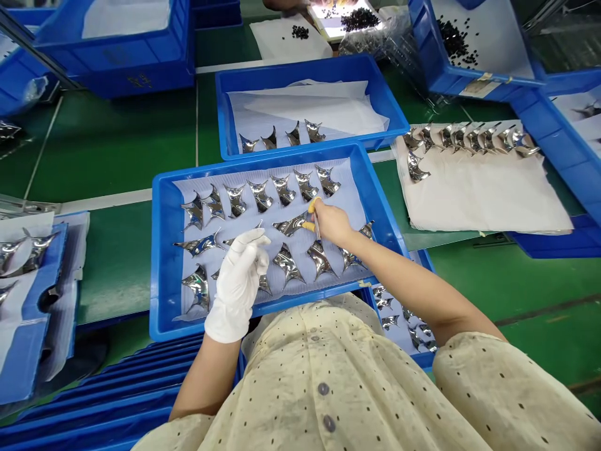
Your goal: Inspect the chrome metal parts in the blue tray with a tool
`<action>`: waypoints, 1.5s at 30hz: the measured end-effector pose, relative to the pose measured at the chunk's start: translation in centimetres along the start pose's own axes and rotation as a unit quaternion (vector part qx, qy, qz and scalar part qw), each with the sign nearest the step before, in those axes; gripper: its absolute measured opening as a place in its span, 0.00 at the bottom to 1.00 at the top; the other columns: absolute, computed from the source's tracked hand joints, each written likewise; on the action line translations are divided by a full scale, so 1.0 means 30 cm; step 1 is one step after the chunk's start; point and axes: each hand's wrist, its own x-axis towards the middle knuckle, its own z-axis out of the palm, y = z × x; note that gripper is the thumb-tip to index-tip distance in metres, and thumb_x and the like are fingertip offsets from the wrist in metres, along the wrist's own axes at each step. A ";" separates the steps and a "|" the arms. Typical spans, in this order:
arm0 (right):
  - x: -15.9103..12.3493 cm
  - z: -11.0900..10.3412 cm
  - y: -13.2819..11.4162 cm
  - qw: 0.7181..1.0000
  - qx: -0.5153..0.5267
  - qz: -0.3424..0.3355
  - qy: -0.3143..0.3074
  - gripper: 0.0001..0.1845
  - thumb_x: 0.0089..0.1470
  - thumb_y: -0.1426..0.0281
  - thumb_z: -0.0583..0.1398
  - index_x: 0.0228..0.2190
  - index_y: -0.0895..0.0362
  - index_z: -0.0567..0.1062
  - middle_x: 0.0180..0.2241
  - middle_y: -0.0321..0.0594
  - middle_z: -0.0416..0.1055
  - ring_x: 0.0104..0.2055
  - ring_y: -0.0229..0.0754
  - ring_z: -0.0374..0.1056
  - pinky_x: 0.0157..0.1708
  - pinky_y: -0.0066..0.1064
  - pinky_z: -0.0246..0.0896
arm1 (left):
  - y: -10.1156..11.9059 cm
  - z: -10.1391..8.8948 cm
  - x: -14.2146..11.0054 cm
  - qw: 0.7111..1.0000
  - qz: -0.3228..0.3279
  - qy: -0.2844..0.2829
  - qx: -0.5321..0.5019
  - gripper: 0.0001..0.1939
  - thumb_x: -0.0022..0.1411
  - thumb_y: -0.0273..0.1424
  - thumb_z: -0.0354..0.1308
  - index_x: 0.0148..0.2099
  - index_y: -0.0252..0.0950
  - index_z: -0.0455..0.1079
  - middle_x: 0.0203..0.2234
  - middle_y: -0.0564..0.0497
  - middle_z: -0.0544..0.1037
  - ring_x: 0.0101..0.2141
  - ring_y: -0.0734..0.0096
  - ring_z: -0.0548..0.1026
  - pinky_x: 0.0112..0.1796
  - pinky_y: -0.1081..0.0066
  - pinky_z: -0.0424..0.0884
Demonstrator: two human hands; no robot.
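My left hand (238,275), in a white glove, hovers over the lower middle of a blue tray (162,250). Its fingers are curled closed; whether they pinch anything is hidden. My right hand (332,222) is bare apart from yellow finger covers. It is closed around a thin stick-like tool (317,227) pointing down. Next to its fingertips lies a shiny curved metal piece (291,224) with pointed corners. Similar metal pieces (282,190) lie in rows on the white liner (347,181), and my gloved hand partly covers some.
Behind stands another blue tray (310,70) with several metal pieces. More pieces line a white-covered stack (479,194) at right. Small black parts (455,44) fill a bin at upper right. Blue bins (117,56) stand upper left; another tray (425,360) sits lower, beside my body.
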 end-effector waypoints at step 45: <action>-0.239 0.103 -0.224 0.786 0.616 -0.058 0.008 0.24 0.57 0.47 0.67 0.44 0.50 0.74 0.44 0.41 0.80 0.43 0.44 0.75 0.47 0.39 0.73 | -0.031 0.038 -0.035 0.943 0.206 0.010 0.262 0.05 0.61 0.31 0.68 0.41 0.42 0.81 0.36 0.50 0.81 0.35 0.66 0.76 0.41 0.65 0.74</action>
